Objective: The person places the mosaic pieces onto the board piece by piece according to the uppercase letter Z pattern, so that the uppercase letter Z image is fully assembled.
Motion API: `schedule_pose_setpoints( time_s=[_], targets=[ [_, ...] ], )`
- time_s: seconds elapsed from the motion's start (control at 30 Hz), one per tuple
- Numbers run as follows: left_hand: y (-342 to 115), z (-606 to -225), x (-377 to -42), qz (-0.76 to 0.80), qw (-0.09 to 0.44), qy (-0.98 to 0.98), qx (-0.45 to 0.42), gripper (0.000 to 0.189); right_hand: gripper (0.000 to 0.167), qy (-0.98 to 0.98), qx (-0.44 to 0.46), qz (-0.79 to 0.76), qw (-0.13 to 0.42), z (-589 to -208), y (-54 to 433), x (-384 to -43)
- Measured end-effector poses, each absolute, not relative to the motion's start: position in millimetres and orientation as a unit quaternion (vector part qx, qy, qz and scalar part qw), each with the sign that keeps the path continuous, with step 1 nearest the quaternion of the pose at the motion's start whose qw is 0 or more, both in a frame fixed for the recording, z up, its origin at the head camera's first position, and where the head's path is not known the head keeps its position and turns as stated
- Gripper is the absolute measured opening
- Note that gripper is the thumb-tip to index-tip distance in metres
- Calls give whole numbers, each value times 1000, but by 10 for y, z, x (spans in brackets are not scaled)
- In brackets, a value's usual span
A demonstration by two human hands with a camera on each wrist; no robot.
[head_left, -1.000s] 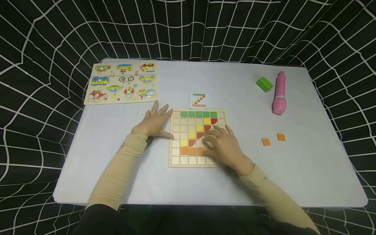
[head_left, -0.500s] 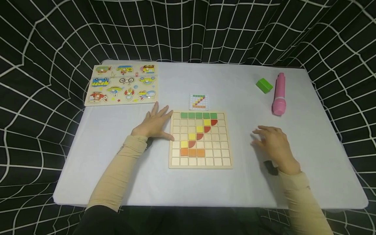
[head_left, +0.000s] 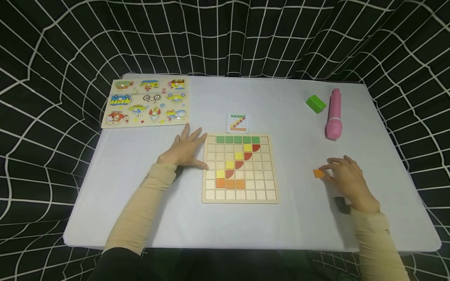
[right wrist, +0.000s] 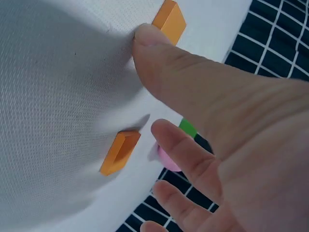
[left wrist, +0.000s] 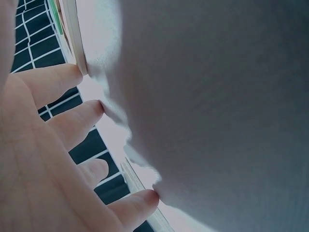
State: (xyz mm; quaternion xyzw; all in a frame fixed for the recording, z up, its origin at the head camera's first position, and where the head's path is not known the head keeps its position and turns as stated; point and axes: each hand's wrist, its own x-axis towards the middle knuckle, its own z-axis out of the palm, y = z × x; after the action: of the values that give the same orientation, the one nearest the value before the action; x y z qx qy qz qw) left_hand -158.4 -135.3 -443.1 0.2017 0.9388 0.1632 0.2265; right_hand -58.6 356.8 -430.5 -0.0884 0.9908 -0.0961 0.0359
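Observation:
My left hand (head_left: pixel 183 151) lies spread at the left edge of a wooden grid board (head_left: pixel 259 198), its thumb and a fingertip at the rim. Green squares (head_left: pixel 238 139) line the board's far row, yellow squares (head_left: pixel 230 165) and red quarter-round tiles (head_left: pixel 239 165) run diagonally, and orange squares (head_left: pixel 230 184) sit in a near row. Right of the board, my right hand (head_left: pixel 346 180) is low over the table with thumb and fingers apart. Its thumb overlaps one orange tile (right wrist: pixel 175 23) in the right wrist view; another orange tile (right wrist: pixel 119 153) lies near the index finger. Neither is gripped.
A small pattern card (head_left: pixel 238 123) lies just beyond the board. At the back left is a vehicle puzzle board (head_left: pixel 145 102). A green block (head_left: pixel 316 104) and a pink microphone-shaped toy (head_left: pixel 334 115) lie at the back right of the white table (head_left: pixel 281 226).
My right hand has moved right, from over the grid board to the loose orange tiles, now covering one of them in the head view. The left hand has stayed put.

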Motion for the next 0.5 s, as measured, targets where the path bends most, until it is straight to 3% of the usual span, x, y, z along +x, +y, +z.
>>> schedule_pose_setpoints(
  time_s=[0.23, 0.5],
  targets=[
    [-1362, -4451, -1582, 161, 227, 938, 204, 122, 22, 990, -94, -105, 19, -4350, 3490, -579],
    [-1360, -4438, -1590, 166, 226, 937, 206, 121, 23, 978, -170, -116, -38, -4331, 3051, -687]
  ],
)
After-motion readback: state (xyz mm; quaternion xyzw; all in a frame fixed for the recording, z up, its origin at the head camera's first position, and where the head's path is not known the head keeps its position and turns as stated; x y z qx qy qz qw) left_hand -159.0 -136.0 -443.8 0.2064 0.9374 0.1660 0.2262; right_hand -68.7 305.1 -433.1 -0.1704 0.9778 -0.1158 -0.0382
